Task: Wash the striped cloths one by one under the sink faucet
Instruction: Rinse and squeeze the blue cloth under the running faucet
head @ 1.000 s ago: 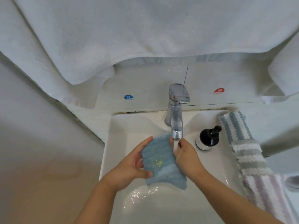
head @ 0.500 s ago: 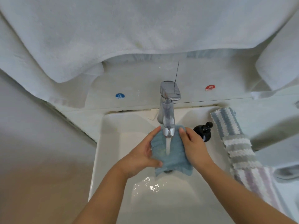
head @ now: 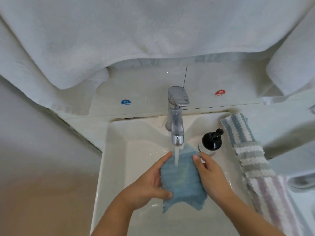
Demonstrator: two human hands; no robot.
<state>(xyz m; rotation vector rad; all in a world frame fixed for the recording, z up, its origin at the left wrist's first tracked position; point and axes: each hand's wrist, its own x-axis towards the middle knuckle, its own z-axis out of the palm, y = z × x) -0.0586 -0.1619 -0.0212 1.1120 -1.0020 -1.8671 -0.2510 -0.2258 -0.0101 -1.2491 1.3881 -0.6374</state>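
Over the white sink (head: 115,167), the left hand (head: 150,186) and the right hand (head: 211,176) each pinch a side of the blue cloth (head: 180,181), stretched between them under the running stream. Just beyond, the chrome faucet (head: 176,116) pours; three striped cloths (head: 252,160) lie along the sink's right rim beside a black soap dispenser (head: 211,142).

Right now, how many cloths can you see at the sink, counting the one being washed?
4. The blue cloth is held under the faucet; three striped cloths lie along the sink's right rim: blue-white, grey-white, lilac-white. More may be hidden off-frame.
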